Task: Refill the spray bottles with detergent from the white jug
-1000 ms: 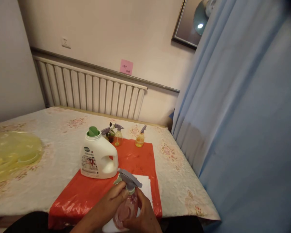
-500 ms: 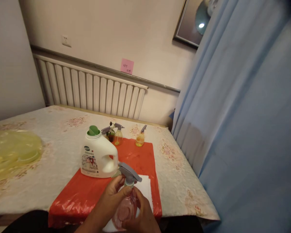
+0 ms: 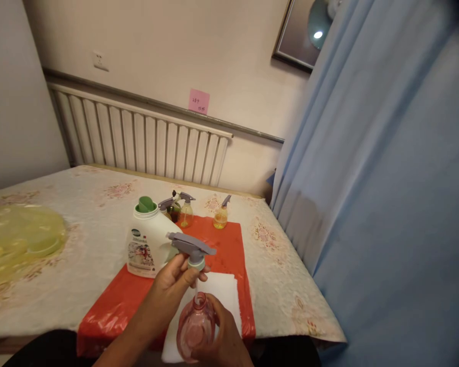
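My left hand [image 3: 173, 281] is closed around the pale green collar of a grey spray nozzle [image 3: 192, 248]. The nozzle is lifted off the neck of a pink see-through bottle [image 3: 196, 331], and its thin tube runs down to the bottle's mouth. Around the bottle's right side, my right hand [image 3: 226, 334] keeps it upright over a white folded cloth or paper [image 3: 225, 295]. Just beyond my left hand stands a large white detergent jug [image 3: 142, 244] with a green piece [image 3: 146, 204] in its open mouth.
Red plastic sheeting [image 3: 229, 244] lies over the flowered tablecloth [image 3: 286, 300]. A spray bottle with yellow liquid [image 3: 221, 219] stands at the back, several others [image 3: 186, 216] left of it. A yellow translucent inflated-looking item [image 3: 19, 237] is at left; a blue curtain [image 3: 386, 178] hangs right.
The spray nozzle has come up off the pink bottle's neck in my left hand, baring the bottle's mouth and the tube. My right hand still holds the bottle in about the same place.
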Demonstrator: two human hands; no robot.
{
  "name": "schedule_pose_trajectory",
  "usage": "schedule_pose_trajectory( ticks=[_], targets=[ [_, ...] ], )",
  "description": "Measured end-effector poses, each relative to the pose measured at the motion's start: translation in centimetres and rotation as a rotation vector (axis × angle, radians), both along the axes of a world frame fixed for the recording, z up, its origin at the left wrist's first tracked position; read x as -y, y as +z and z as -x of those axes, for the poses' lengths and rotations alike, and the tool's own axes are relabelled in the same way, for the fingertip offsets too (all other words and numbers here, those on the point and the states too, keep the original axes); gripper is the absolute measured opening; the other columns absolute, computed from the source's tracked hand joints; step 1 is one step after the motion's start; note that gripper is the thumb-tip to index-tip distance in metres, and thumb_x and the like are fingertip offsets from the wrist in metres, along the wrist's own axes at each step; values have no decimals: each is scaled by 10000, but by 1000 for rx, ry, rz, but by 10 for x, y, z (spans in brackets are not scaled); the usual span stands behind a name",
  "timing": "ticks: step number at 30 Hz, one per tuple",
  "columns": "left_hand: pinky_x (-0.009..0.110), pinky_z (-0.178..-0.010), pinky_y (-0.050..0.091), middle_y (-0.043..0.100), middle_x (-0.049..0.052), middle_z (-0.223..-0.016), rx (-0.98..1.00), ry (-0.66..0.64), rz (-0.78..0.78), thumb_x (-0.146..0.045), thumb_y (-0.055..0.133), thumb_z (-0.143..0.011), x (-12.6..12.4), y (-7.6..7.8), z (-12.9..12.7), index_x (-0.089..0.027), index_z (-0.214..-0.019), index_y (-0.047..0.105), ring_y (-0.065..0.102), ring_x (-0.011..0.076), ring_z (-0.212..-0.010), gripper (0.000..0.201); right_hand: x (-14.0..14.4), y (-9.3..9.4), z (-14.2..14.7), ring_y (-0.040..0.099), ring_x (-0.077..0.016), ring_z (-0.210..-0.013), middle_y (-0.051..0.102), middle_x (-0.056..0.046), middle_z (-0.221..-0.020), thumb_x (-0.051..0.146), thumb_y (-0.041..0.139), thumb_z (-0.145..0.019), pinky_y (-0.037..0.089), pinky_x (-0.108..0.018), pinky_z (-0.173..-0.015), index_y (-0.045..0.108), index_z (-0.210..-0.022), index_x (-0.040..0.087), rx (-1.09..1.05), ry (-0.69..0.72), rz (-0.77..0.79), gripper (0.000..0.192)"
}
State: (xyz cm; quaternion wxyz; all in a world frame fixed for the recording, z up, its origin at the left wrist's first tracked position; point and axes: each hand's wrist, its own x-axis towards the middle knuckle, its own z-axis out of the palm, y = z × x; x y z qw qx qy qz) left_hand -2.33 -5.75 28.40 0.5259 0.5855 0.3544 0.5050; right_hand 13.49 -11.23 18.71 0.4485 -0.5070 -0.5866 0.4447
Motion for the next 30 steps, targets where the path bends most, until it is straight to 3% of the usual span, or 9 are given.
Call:
schedule_pose_trajectory(
  ticks=[5, 10, 15, 19, 23, 27, 30],
  targets=[
    [281, -720, 496, 707, 28, -838, 33, 57, -36, -465, 590, -879, 3, 5, 4, -188, -922, 622, 607, 176, -736, 282, 1, 4, 0, 645, -288, -1018, 684, -40, -1111, 113, 764, -489, 522, -362, -897, 599, -1189, 212, -25, -8, 26, 726],
    [277, -683, 503, 689, 24, -809, -16, -140, 61, -460, 624, -856, 5, 1, 1, -177, -964, 624, 612, 182, -732, 303, 1, 7, 0, 647, -273, -1024, 686, -41, -1131, 63, 713, -492, 519, -342, -898, 582, -1210, 216, -26, 22, -10, 746],
    [273, -732, 492, 694, 20, -821, 42, 22, 2, -473, 573, -895, 7, 3, 4, -187, -906, 611, 602, 163, -732, 289, 1, 5, 0, 649, -264, -981, 694, -33, -1082, 84, 711, -493, 531, -338, -858, 593, -1184, 212, 30, 6, 9, 713],
    [271, -657, 500, 671, 4, -739, -29, -204, 71, -454, 635, -864, 7, -2, 5, -185, -840, 610, 622, 171, -685, 271, 1, 7, 1, 616, -299, -1101, 658, -61, -1212, 112, 759, -477, 494, -387, -963, 558, -1266, 224, 49, -3, -3, 822],
    [258, -748, 503, 710, 14, -849, 170, -5, 48, -451, 583, -910, 4, -11, 8, -192, -940, 634, 620, 143, -735, 266, 1, 9, 4, 640, -286, -1019, 686, -42, -1094, 145, 761, -504, 531, -366, -879, 587, -1208, 220, 43, 22, 24, 730],
    [263, -768, 525, 731, 21, -856, 249, -28, 76, -429, 649, -877, 2, -13, 16, -180, -970, 661, 651, 148, -753, 266, 0, 5, 3, 653, -267, -946, 682, -26, -1046, 145, 759, -498, 545, -328, -811, 587, -1175, 216, 70, 25, 30, 702],
    [244, -759, 547, 743, 3, -889, 466, 166, 48, -417, 691, -847, 1, -7, 25, -206, -1038, 652, 678, 150, -809, 288, -3, 0, -2, 668, -246, -872, 689, -19, -984, 156, 710, -555, 551, -308, -775, 596, -1138, 214, 120, 6, 9, 596]
  ],
)
